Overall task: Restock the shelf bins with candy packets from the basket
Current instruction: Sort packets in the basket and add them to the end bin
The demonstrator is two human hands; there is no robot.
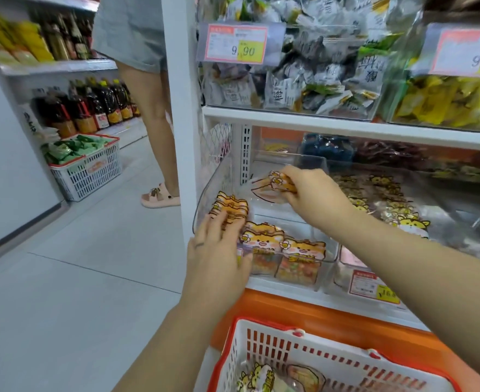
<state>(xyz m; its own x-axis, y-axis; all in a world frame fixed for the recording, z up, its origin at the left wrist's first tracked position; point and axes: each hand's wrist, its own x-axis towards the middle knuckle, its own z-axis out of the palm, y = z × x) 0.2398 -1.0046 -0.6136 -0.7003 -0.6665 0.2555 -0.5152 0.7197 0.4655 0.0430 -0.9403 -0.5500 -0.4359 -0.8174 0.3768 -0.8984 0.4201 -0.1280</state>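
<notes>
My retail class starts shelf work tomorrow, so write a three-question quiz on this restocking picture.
1. True or false: the right hand pinches an orange cat-print candy packet in the clear plastic shelf bin.
2. Where does the left hand rest? A) on the upright stack of packets B) on a price tag C) on the floor
3. Fill in: the white slatted plastic basket has a ___ rim.
Key: 1 true; 2 A; 3 red.

One wide-angle view (worn on the head) looks forward and down from standing height, close to the lower shelf bin (216, 190). The basket (261, 349) cuts the bottom edge, and the aisle floor (77, 264) stretches away left.
</notes>
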